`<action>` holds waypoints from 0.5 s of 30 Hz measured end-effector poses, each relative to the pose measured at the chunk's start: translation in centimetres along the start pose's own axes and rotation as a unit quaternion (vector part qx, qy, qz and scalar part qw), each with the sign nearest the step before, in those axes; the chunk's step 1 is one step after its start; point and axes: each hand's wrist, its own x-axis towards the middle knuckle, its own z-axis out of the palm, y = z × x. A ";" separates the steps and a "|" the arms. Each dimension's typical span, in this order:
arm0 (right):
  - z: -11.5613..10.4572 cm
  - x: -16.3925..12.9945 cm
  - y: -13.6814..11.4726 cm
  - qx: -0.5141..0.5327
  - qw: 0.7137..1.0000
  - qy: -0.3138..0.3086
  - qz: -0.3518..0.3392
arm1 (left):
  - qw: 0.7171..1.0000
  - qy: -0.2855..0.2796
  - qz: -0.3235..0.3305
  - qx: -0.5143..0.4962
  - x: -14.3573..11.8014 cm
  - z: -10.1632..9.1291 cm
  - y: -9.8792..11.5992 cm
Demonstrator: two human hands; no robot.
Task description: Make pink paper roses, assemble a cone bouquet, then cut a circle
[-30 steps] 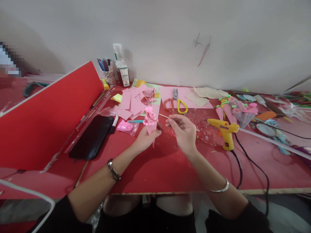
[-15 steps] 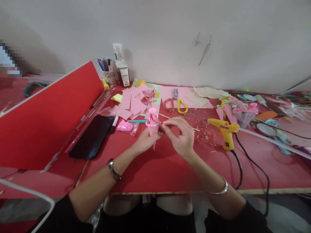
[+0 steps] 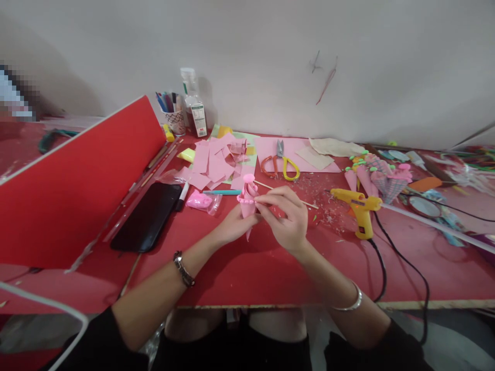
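Note:
Upright above the red table stands a pink paper ice-cream cone (image 3: 247, 209), with a swirled top, a round pink ball at its tip and a beaded band along its rim. My left hand (image 3: 235, 226) is closed around the cone's lower part. From the other side, my right hand (image 3: 288, 219) meets the cone's rim with thumb and fingertips pinched together. Whatever is between those fingertips is too small to make out. A small bag of pink clay (image 3: 201, 201) and a teal pen (image 3: 222, 192) lie to the left of the cone.
A yellow glue gun (image 3: 360, 210) with a black cord lies at right, near finished cones (image 3: 386, 178). Behind are scissors (image 3: 280, 154) and pink paper pieces (image 3: 212, 162). At left are a phone (image 3: 149, 219) and a red board (image 3: 88, 185). A bottle (image 3: 196, 111) stands behind.
My left hand has shifted the cone slightly right and down. My right fingertips, a little apart from the cone before, are now against its rim.

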 end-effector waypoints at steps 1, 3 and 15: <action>0.0 0.0 0.0 0.002 1.000 -0.002 -0.002 | 1.000 -0.006 0.006 -0.004 0.0 0.0 0.0; 0.0 0.0 -0.1 0.005 1.000 -0.004 -0.006 | 1.000 -0.010 0.006 -0.001 0.0 0.0 0.0; 0.0 -0.1 0.1 0.005 1.000 0.007 -0.011 | 0.999 -0.005 -0.015 0.040 -0.1 0.0 0.2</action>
